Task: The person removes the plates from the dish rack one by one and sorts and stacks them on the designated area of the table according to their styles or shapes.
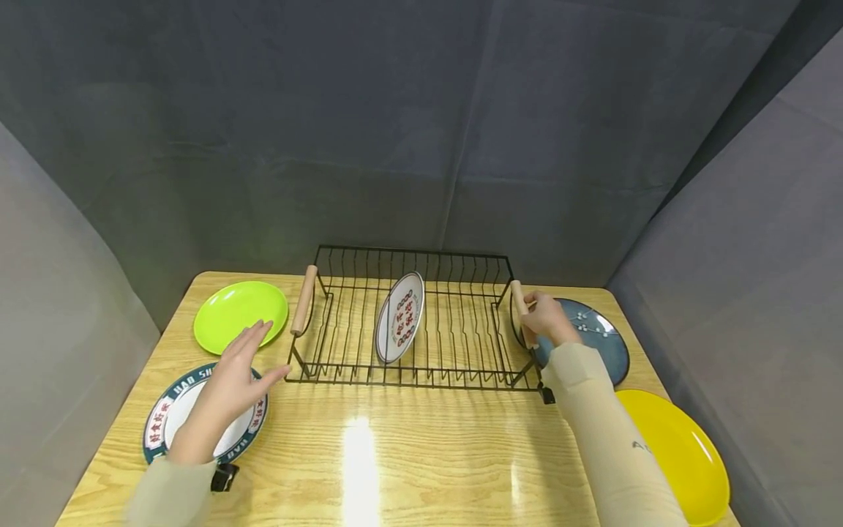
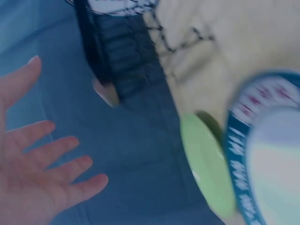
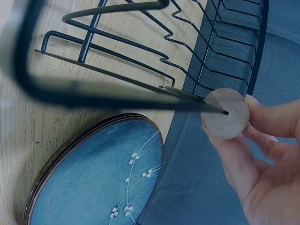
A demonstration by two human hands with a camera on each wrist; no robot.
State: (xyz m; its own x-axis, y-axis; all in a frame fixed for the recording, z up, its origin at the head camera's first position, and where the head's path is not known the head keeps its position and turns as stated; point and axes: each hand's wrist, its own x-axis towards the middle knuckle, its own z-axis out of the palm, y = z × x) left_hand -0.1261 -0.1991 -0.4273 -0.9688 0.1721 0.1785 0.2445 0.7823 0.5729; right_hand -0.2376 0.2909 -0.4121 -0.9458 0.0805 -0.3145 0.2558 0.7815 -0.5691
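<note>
A black wire dish rack (image 1: 454, 377) with wooden handles stands towards the back of the table. One white plate (image 1: 400, 318) with red lettering is upright and tilted in its slots. My right hand (image 1: 548, 318) grips the rack's right wooden handle (image 3: 225, 114), fingers curled round it. Fingers spread, my left hand (image 1: 227, 388) hovers above the green-rimmed plate (image 1: 158, 421), apart from the rack's left handle (image 1: 304, 300). In the left wrist view the left palm (image 2: 37, 187) holds nothing.
Behind the left hand lies a lime green plate (image 1: 224, 315). On the right, a blue oval plate (image 3: 101, 173) with white blossoms lies beside the rack, and a yellow plate (image 1: 685, 454) is nearer the front. Grey cloth walls (image 1: 369, 146) enclose the table.
</note>
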